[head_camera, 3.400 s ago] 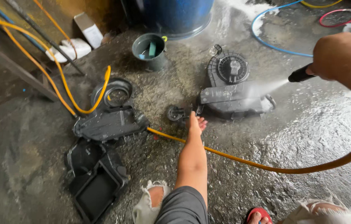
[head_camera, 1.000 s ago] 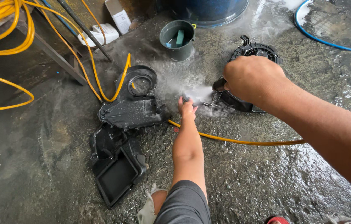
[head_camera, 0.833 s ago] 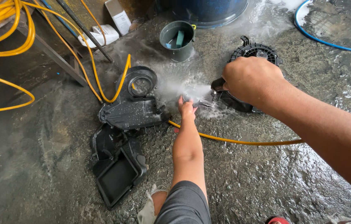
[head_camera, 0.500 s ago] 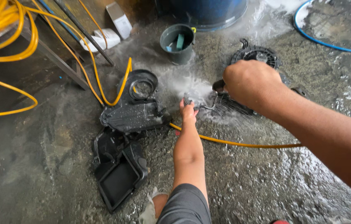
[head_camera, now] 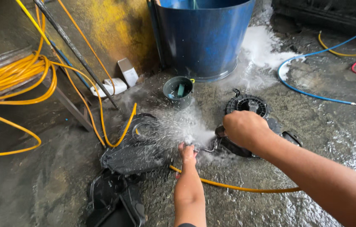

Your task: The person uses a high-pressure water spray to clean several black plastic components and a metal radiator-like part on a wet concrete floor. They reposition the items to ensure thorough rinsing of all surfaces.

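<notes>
While spray flies off the wet concrete floor (head_camera: 312, 138), the left hand (head_camera: 187, 152) reaches forward near the centre, fingers closed on a small part (head_camera: 195, 146) at the point where the water strikes; what the part is cannot be told through the mist. Just right of it the right hand (head_camera: 242, 128) is clenched around the grip of a spray gun (head_camera: 220, 133), only the dark end of which shows. A thin yellow hose (head_camera: 232, 187) runs across the floor under the left wrist. Near left lie black plastic covers (head_camera: 131, 159), one flat, another box-shaped piece (head_camera: 112, 201) closer in. Behind the right hand sits a round black blower housing (head_camera: 246, 105) with a slotted top. Farther off stands a small grey-green bucket (head_camera: 178, 87), and beyond it a large blue drum (head_camera: 203, 35) with foam at its foot. Far left, a coil of yellow hose (head_camera: 7, 77) rests on a ledge. Far right, a blue hose (head_camera: 312, 96) ends in a metal fitting.
</notes>
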